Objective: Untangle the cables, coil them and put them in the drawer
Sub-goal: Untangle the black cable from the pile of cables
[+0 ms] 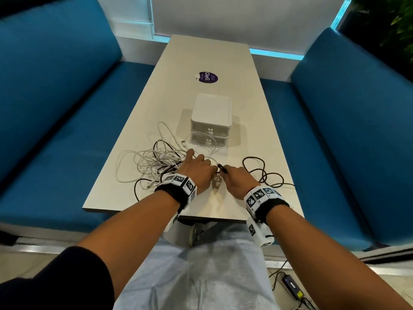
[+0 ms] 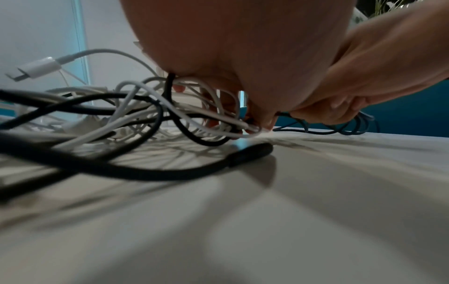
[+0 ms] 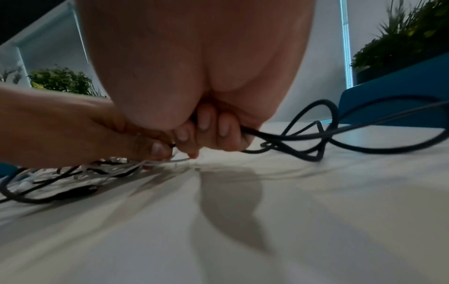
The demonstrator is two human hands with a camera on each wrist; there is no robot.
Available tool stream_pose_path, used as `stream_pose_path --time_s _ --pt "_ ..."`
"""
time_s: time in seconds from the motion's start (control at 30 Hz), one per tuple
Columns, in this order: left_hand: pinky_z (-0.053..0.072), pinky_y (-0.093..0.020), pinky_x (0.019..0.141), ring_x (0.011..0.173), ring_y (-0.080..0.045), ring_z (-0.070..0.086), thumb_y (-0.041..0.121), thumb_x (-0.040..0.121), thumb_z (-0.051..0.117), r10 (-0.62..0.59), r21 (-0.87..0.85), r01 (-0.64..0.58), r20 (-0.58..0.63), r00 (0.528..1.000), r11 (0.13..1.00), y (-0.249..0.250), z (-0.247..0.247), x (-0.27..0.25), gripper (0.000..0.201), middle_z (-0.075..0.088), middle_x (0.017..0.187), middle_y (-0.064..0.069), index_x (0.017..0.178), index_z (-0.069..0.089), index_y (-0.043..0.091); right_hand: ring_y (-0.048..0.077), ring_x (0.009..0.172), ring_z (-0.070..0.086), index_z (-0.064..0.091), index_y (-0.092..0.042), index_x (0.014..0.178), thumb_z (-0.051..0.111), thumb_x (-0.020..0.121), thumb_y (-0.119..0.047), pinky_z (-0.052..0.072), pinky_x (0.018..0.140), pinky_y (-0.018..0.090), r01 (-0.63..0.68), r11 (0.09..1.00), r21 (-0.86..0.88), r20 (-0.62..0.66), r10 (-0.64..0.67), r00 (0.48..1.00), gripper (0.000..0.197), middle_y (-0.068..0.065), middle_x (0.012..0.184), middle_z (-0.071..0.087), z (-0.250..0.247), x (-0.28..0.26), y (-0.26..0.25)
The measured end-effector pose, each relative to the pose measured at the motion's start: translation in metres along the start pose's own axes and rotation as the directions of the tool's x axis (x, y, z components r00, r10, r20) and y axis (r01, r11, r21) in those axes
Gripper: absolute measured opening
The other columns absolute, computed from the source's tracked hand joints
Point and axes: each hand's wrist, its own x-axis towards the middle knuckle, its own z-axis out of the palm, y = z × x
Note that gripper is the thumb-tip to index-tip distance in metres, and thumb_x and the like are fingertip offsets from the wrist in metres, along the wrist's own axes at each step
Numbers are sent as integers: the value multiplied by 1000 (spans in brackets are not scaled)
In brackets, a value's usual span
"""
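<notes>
Black round cable [image 3: 303, 134] in R hand [image 1: 238, 179] grip; L hand [image 1: 197, 170] grip on white tangle [image 1: 154, 162].

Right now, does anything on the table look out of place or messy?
Yes: white and black cables lie knotted together beside the drawer box, and one black cable sprawls loose to the right.

Wrists: black cloth wrist bands [image 1: 172, 193] with white blocks showing black square patterns.
Sleeve: dark short sleeve [image 1: 55, 280] above the left band.
Legs: light blue trousers [image 1: 201, 271] below both bands.
</notes>
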Motion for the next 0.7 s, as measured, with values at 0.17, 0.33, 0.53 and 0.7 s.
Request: stream_pose_path --time_s 0.17,0.33,0.53,0.7 --pt "24 -54 103 106 -24 55 40 100 40 38 -12 -38 -14 999 999 -8 8 1 25 66 101 4 104 62 27 32 78 60 59 -17 98 42 101 -33 51 69 41 -13 1000 -13 -3 13 1000 23 11 86 66 -3 -3 10" --pt "24 -53 104 108 -24 52 47 100 39 82 -18 -83 -31 996 996 -12 4 7 31 64 107 5 108 64 31 30 81 60 62 -21 103 43 101 -35 50 70 38 -67 996 -53 -27 66 997 24 9 89 66 -19 -6 37" --pt "23 -54 107 111 -23 52 44 100 37 66 11 -65 -48 997 998 -15 8 2 33 62 111 8 115 64 34 30 76 56 61 -19 109 41 102 -41 45 67 34 -249 962 -107 -55 245 968 31 7 86 57 -36 -15 77" --pt "20 -55 107 114 -23 51 42 102 36 39 -20 -40 -14 999 999 -5 4 3 32 63 112 8 116 64 34 36 87 60 54 -14 123 35 103 -33 49 76 38 -318 942 -104 -129 305 944 34 15 104 62 -28 -14 57"
